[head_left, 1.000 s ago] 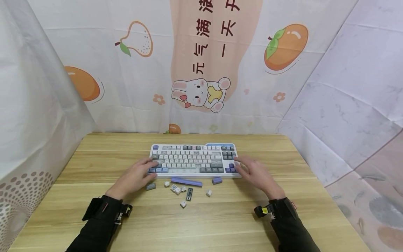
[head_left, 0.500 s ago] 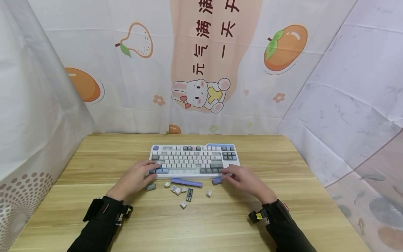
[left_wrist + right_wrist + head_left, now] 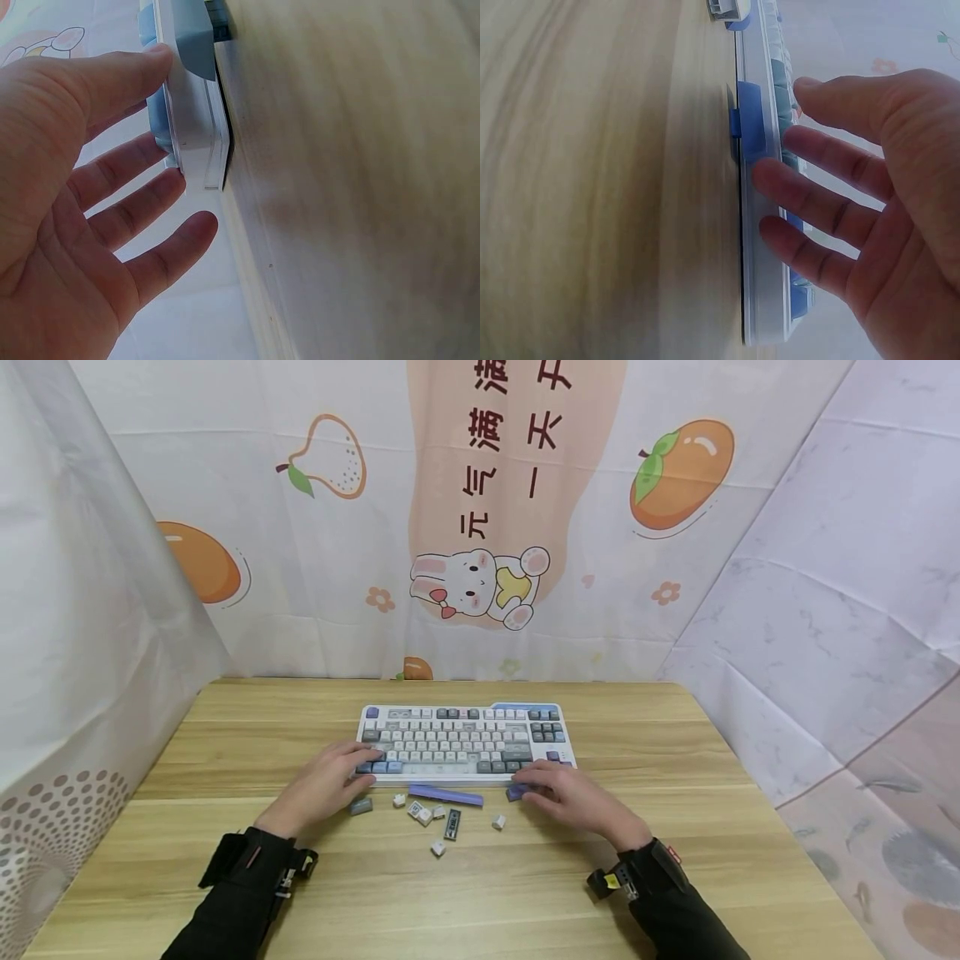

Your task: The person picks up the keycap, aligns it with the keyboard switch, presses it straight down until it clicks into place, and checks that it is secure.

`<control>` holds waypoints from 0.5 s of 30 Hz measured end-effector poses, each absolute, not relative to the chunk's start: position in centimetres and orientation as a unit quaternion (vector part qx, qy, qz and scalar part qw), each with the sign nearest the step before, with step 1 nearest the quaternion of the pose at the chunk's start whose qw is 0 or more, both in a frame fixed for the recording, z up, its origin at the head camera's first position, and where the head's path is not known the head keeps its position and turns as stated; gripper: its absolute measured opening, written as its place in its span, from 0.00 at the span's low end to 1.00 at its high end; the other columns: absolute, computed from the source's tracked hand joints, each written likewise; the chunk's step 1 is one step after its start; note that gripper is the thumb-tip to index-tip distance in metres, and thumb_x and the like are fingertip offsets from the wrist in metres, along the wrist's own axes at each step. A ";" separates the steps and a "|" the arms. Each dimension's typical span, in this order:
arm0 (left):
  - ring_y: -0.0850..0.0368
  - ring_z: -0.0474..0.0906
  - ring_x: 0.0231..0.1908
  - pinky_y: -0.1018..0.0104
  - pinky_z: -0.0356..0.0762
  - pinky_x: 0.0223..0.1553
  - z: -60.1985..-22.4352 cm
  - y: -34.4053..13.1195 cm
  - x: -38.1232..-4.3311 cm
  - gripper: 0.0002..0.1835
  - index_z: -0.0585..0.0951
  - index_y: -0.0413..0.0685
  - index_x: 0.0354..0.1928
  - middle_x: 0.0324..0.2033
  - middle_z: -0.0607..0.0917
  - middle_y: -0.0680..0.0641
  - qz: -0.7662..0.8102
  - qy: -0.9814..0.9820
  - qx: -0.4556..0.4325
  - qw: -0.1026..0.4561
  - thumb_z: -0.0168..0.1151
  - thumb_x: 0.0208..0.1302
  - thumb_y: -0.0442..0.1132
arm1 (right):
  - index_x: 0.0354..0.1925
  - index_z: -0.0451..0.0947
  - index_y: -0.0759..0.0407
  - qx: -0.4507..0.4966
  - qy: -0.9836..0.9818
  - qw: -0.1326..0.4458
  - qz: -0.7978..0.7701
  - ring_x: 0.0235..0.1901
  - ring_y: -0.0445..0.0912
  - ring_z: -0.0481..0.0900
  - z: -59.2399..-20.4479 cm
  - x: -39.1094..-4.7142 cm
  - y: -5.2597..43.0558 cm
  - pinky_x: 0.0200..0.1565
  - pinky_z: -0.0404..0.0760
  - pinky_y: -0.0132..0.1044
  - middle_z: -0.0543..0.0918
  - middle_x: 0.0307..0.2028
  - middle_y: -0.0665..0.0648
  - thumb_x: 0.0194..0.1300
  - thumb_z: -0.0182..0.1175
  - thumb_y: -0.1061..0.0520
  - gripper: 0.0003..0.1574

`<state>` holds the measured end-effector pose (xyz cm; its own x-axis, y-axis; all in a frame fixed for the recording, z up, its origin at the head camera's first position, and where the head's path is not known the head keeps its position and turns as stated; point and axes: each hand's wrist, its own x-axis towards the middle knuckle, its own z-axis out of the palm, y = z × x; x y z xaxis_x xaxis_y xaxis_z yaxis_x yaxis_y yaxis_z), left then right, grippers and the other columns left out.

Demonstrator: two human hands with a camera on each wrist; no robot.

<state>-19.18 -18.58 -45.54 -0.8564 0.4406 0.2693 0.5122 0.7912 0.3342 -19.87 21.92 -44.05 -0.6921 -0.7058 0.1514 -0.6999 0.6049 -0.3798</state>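
A white keyboard (image 3: 450,735) with grey, white and blue keys lies on the wooden table. My left hand (image 3: 318,787) rests at its front left corner; the thumb touches the front edge and the relaxed fingers lie along the left end. Over the front right part hovers my right hand (image 3: 577,793), fingers loosely spread and holding nothing. Just under its fingertips, in front of the keyboard, is a purple keycap (image 3: 751,120), partly covered in the head view. A long purple spacebar keycap (image 3: 446,795) lies before the keyboard's middle.
Loose keycaps are scattered before the keyboard: a grey one (image 3: 361,807) beside my left thumb, a dark one (image 3: 452,824) and several white ones, such as the white keycap (image 3: 498,822) on the right. A printed curtain (image 3: 315,568) hangs behind the table.
My right hand has moved left and toward the front, from the keyboard's right end to above the purple keycap, uncovering the right end. My left hand has stayed in place.
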 end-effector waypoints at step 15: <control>0.45 0.70 0.57 0.48 0.68 0.56 -45.5 -18.6 -19.2 0.22 0.79 0.46 0.57 0.54 0.78 0.41 -0.202 -0.942 -0.252 0.091 0.62 0.63 0.45 | 0.54 0.79 0.49 -0.394 0.893 0.046 -0.212 0.45 0.37 0.75 -44.3 -20.1 21.9 0.43 0.77 0.35 0.79 0.50 0.46 0.68 0.56 0.53 0.18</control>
